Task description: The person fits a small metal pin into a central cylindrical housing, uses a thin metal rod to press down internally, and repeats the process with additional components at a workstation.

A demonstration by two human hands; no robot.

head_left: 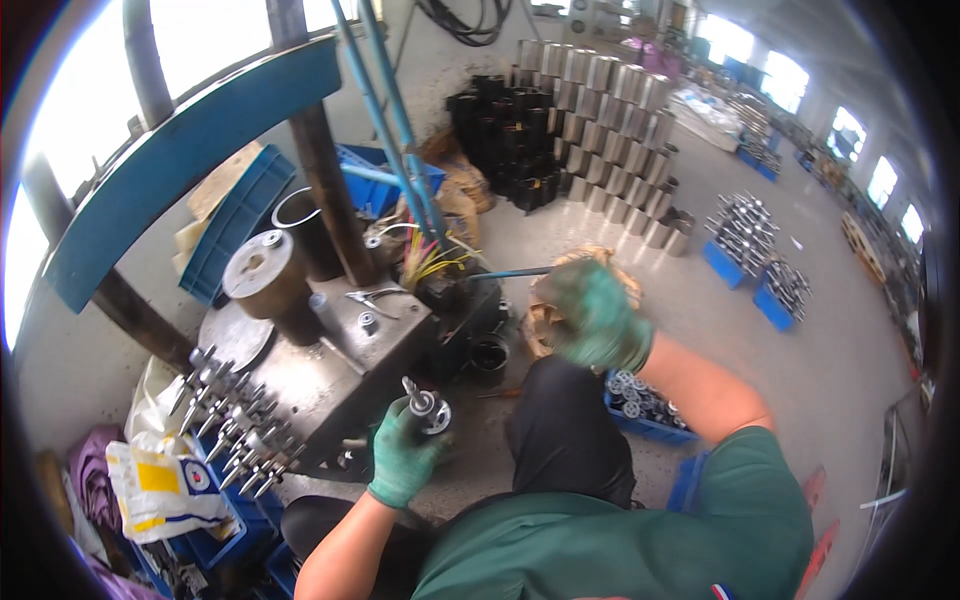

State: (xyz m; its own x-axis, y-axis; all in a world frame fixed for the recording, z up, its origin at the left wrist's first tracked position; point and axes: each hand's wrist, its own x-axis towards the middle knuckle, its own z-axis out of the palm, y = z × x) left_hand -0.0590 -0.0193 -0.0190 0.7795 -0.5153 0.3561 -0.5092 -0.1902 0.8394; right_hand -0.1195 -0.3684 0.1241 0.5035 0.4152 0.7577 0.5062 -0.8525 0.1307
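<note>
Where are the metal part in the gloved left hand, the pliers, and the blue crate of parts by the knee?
metal part (428,408), head view, flanged top
pliers (372,297), head view, handles
blue crate (655,428), head view, front wall

We've got a shiny bare-metal shaft part (428,408), green cloth gloves, a dull greasy steel surface (330,380), and matt blue plastic crates (232,222).

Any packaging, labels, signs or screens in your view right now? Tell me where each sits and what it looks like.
Printed bag: lower left, beside the rack of metal shafts; crumpled soft sack, white with yellow patches and a round blue-and-red mark.
Small patch: bottom edge, on the green shirt; tiny, red, white and blue.
Signs or screens: none visible.
</note>
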